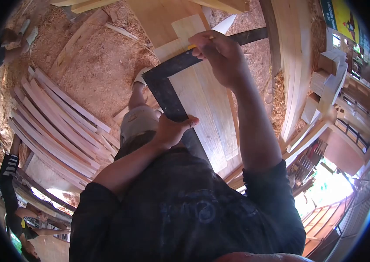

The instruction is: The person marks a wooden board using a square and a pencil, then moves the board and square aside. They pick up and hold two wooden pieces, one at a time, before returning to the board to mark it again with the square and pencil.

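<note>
1. The steel square (167,94) lies flat on a pale board (211,109).
2. The left hand (171,130) is closed over its near arm, pressing it down.
3. The right hand (220,54) pinches a pencil (192,45) at the far arm.
4. Slats (58,122) lie stacked on the sawdust floor (102,65) to the left.

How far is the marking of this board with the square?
Done: the steel square lies on the board, pressed down by the left hand. In hand: the right hand holds a pencil against the square's far arm. Left: no finished pencil line shows on the board.
</note>
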A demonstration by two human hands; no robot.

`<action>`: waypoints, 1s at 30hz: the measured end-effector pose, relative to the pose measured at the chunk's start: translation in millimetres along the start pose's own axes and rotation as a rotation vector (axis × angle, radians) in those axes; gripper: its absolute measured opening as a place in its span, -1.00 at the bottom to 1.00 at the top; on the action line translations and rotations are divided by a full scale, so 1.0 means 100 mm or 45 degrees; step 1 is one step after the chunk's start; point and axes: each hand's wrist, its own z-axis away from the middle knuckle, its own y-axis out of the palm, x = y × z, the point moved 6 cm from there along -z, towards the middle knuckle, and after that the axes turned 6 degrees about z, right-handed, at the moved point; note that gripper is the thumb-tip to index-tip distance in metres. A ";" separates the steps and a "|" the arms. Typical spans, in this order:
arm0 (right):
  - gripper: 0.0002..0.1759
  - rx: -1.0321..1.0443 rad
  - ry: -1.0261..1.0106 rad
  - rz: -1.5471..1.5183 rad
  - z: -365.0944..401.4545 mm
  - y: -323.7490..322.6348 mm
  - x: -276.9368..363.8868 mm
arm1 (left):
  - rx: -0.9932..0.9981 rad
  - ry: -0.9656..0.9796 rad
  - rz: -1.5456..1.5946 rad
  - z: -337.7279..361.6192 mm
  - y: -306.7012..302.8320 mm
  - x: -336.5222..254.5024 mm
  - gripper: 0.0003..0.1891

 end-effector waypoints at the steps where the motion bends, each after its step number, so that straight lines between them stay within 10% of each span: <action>1: -0.68 0.015 0.022 0.026 -0.06 0.04 -0.01 | 0.015 -0.010 0.021 0.00 0.01 -0.02 -0.56; 10: -0.75 0.022 -0.018 0.430 -0.17 -0.01 0.02 | -0.012 -0.045 0.054 0.03 0.00 -0.02 -0.54; 17: -0.84 -0.003 -0.635 0.714 0.12 0.51 0.41 | 0.017 -0.097 -0.030 0.03 0.00 -0.03 -0.60; 23: -0.85 -0.030 0.108 0.490 -0.12 0.11 0.08 | -0.038 -0.010 0.022 0.02 0.00 0.00 -0.63; 26: -0.86 -0.261 -0.636 0.722 -0.02 0.28 0.23 | -0.026 -0.029 0.044 0.04 0.01 -0.02 -0.65; 30: -0.85 -0.027 -0.407 0.483 0.04 0.68 0.34 | 0.014 -0.074 -0.018 0.06 0.02 -0.10 -0.69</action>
